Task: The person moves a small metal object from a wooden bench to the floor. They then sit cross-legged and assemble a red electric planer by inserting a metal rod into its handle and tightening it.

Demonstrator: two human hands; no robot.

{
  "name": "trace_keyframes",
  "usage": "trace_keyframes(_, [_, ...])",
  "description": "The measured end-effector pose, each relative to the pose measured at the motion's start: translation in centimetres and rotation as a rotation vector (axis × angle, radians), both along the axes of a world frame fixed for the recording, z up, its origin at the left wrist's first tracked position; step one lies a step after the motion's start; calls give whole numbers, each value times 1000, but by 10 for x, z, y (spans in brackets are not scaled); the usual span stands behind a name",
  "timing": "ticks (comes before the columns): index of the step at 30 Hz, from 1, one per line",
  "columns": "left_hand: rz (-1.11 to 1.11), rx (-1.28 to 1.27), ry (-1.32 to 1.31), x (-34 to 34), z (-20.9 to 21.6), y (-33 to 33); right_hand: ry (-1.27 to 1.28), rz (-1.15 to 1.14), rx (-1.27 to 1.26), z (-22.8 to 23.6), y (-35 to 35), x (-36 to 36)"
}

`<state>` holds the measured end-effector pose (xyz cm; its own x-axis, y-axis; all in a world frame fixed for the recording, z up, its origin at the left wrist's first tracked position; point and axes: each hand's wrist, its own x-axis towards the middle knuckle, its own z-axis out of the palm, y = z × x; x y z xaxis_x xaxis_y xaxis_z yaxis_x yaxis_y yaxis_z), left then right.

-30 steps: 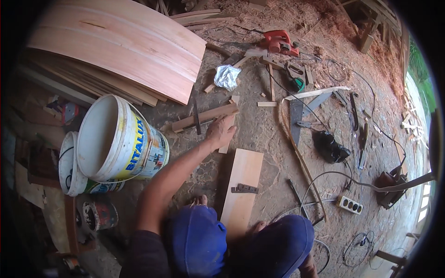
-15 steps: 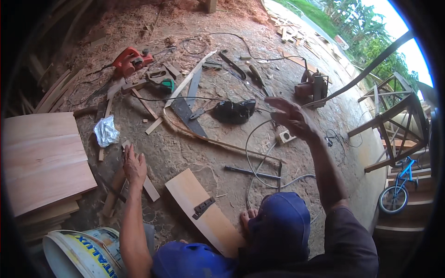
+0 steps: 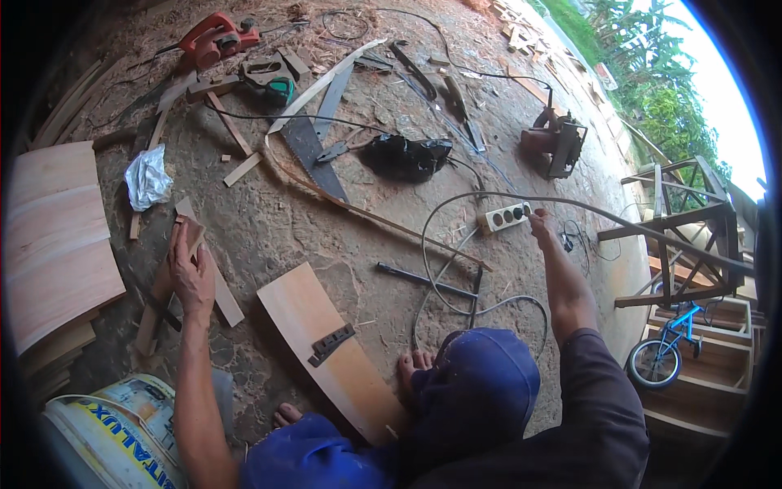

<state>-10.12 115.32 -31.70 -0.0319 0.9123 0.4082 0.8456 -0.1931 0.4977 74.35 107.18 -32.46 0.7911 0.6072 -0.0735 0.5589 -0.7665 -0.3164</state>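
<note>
Both hands are far apart. Left hand (image 3: pixel 191 273) lies flat, fingers spread, pressing on a thin wood strip (image 3: pixel 208 261) at the middle left of the frame. Right hand (image 3: pixel 540 224) reaches out to the white power strip (image 3: pixel 505 217) at the middle right, fingers touching its end; I cannot tell if they grip it. Cables (image 3: pixel 456 269) loop on the dirt floor (image 3: pixel 326 204) near bare feet. I think a foot could catch one, or the saw (image 3: pixel 314 151) nearby could cut.
</note>
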Motion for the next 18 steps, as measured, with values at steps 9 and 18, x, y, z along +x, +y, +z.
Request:
trace_keyframes(9, [48, 2, -49, 18, 4, 4, 117, 249, 16, -46, -2, 34])
trace_keyframes(18, [20, -28, -77, 30, -6, 72, 116, 423, -19, -37, 7, 46])
